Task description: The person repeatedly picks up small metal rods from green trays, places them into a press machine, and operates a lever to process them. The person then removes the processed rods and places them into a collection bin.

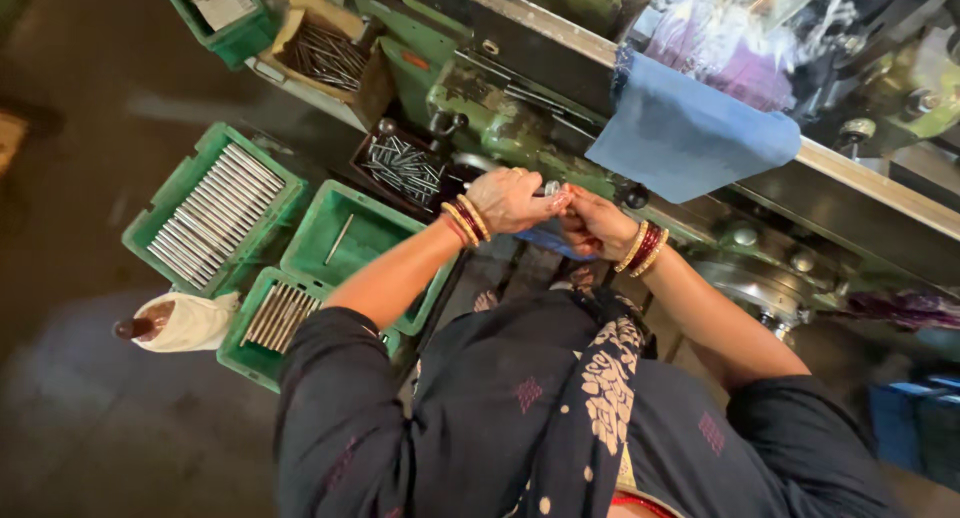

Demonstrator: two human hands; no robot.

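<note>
Rod (549, 189), short and metallic, is gripped between the closed left hand (510, 200) and the closed right hand (593, 221), just in front of the green machine (480, 118) and above the green crates (345, 240) that contain more rods.

Dark concrete floor (80, 418) carries three green crates. Largest crate (213, 216), far left of the joined hands (555, 210), holds a row of metal rods. Middle crate (362, 243), just left of the hands, holds one rod. Third crate (270, 323), lower left, holds rods; a cloth-wrapped bottle (180, 321) lies beside it.
</note>
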